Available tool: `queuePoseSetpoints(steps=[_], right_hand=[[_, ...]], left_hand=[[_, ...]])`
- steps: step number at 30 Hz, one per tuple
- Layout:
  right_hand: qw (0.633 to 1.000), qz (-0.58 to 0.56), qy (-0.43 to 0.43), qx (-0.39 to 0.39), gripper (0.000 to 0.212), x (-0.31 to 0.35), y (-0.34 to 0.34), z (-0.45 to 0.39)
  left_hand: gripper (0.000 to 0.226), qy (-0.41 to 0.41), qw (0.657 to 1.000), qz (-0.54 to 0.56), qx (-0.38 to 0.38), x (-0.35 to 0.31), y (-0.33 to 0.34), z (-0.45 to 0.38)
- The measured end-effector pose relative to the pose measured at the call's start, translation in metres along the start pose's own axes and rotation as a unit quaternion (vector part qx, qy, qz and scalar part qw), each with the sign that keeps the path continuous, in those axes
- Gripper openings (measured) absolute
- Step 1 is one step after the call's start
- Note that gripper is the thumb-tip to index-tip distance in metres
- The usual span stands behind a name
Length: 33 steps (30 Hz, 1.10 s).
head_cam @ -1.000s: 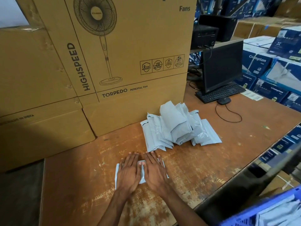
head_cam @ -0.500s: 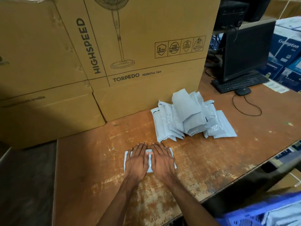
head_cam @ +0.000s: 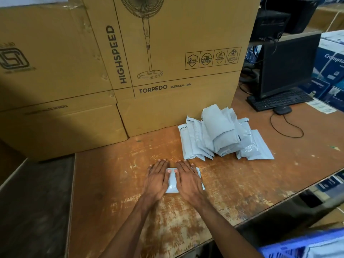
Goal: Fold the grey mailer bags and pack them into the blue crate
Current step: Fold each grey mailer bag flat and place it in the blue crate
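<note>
Cardboard carton behind reads "HIGHSPEED", "TORPEDO PEDESTAL FAN"; blue boxes far right read "Crompton". Worn wooden table: bare stretch left of hands, front edge near forearms. Folded grey mailer bag flat on table under both palms. Left hand and right hand press down, fingers straight, slightly spread, thumbs nearly meeting. Pile of mailer bags just beyond right hand. Blue crate at lower right corner.

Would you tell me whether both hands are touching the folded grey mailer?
Touching: the head view shows the left hand and right hand pressed flat on the folded mailer.
</note>
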State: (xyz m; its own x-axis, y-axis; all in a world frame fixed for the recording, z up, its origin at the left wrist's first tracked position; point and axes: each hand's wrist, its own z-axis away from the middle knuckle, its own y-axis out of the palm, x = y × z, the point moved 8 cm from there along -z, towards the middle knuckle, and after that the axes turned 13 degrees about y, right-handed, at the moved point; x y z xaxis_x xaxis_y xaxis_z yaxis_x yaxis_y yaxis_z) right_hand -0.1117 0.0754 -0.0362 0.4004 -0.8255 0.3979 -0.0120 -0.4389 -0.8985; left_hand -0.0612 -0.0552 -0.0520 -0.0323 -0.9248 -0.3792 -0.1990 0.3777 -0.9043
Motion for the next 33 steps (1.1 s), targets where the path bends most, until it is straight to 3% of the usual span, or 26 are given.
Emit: queuePoseSetpoints(steps=[9,22,26,29,33], right_hand=[[1.000,0.009,-0.021,0.001,0.050,0.016,0.018,0.009],[0.999,0.034,-0.018,0.030,0.050,0.015,0.024,0.004],[0.995,-0.035,-0.017,0.088,0.065,0.011,0.023,0.004],[0.978,-0.093,0.010,0.186,0.053,-0.003,0.016,-0.002],[0.973,-0.006,0.001,0.229,0.063,-0.023,-0.010,-0.007]], left_hand=[[0.063,-0.034,0.999,-0.012,-0.036,0.020,0.009,0.020],[0.064,-0.041,0.999,-0.020,-0.014,0.025,0.014,0.017],[0.063,-0.028,1.000,-0.003,0.006,0.022,0.010,0.020],[0.067,-0.009,0.999,0.020,0.039,0.020,0.005,0.018],[0.094,0.039,0.992,0.049,0.109,0.017,0.001,0.017]])
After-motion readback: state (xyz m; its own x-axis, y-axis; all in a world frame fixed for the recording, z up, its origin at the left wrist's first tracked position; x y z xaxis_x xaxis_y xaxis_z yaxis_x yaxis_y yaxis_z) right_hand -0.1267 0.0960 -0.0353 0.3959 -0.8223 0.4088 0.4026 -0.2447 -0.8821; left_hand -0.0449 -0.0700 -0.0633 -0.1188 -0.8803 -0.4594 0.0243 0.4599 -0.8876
